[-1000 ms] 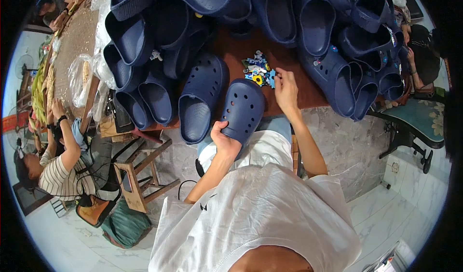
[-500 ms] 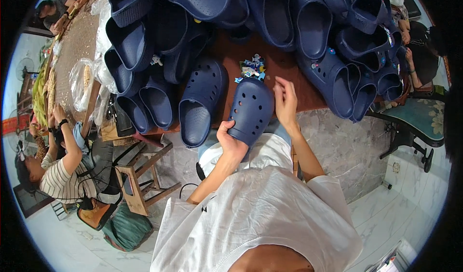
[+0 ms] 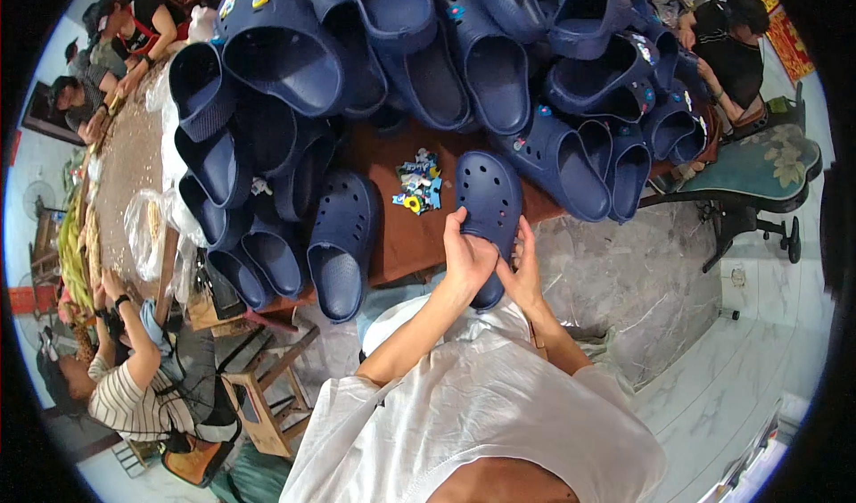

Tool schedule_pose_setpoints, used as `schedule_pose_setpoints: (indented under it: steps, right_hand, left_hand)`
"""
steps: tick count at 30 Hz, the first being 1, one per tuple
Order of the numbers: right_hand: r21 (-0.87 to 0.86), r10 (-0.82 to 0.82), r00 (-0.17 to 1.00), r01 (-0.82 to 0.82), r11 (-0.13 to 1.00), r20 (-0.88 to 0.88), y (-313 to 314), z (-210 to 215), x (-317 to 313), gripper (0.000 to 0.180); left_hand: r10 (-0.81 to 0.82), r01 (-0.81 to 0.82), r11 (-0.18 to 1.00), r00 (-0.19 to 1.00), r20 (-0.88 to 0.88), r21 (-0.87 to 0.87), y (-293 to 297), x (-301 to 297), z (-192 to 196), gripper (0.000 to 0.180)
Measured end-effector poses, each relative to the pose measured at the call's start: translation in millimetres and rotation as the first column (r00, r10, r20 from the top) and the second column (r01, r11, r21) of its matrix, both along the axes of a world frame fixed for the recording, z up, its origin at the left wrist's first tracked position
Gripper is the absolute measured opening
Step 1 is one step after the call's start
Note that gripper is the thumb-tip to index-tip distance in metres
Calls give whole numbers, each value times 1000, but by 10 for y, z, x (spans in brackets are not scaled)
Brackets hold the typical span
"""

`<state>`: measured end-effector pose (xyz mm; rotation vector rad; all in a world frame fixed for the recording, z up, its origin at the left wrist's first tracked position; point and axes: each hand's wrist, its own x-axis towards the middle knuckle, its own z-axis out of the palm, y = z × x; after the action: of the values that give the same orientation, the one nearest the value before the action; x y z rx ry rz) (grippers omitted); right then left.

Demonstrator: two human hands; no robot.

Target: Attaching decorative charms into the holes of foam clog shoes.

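Observation:
A navy blue clog point(image 3: 487, 182) with round holes is held at the table's front edge, toe pointing away from me. My left hand point(image 3: 469, 259) is closed on it, thumb on the left side, the palm covering part of the foot opening. On the other side, my right hand point(image 3: 523, 276) grips the clog's right edge near the heel, fingers partly hidden behind it. Just left of this clog lies a small pile of colourful shoe charms point(image 3: 417, 182). Another navy clog point(image 3: 342, 244) without visible charms rests farther left at the table edge.
Many navy clogs point(image 3: 495, 75) are heaped along the far side of the brown table point(image 3: 392, 146), some with charms. A wooden stool point(image 3: 259, 405) stands at lower left. Beyond it a person in a striped shirt point(image 3: 134, 383) handles corn. A green chair point(image 3: 758, 169) is at right.
My right hand has come down onto the clog's right side, where it was raised apart before. My view has shifted, and the clog now sits right of the charms rather than in front of them.

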<state>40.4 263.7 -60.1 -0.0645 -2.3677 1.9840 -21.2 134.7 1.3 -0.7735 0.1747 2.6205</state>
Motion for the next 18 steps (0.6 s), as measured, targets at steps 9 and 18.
schedule_pose_setpoints:
  steps: [9, 18]
  right_hand:
    - [178, -37, 997, 48, 983, -64, 331, -135, -561, 52]
    - [469, 0, 989, 69, 880, -146, 373, 62, -848, 40]
  left_hand:
    - [-419, -41, 647, 815, -400, -762, -2, 353, -125, 36]
    - [-490, -276, 199, 803, -339, -940, -148, 331, -518, 51]
